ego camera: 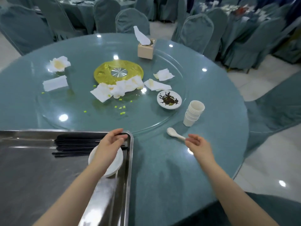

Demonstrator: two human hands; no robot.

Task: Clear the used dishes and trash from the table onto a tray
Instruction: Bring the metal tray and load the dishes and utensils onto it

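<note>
Hiding white dish (pixel 114 168) w/ left hand (pixel 108 145); tray (pixel 128 160) cropped.

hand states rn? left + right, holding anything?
Left hand: open, fingers relaxed over the tray's corner, above the white dish, holding nothing.
Right hand: fingers at the white spoon's handle; grip cannot be told.

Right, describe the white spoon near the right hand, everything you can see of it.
The white spoon is a short soup spoon, ceramic or plastic by its look, with a rounded oval bowl and a stubby handle. It lies flat on the teal tablecloth, just outside the glass turntable's edge, below the stack of white cups. Its bowl points up-left, its handle toward the right hand, whose fingertips are at the handle's end. It looks clean; contact is too blurred to confirm.
</note>
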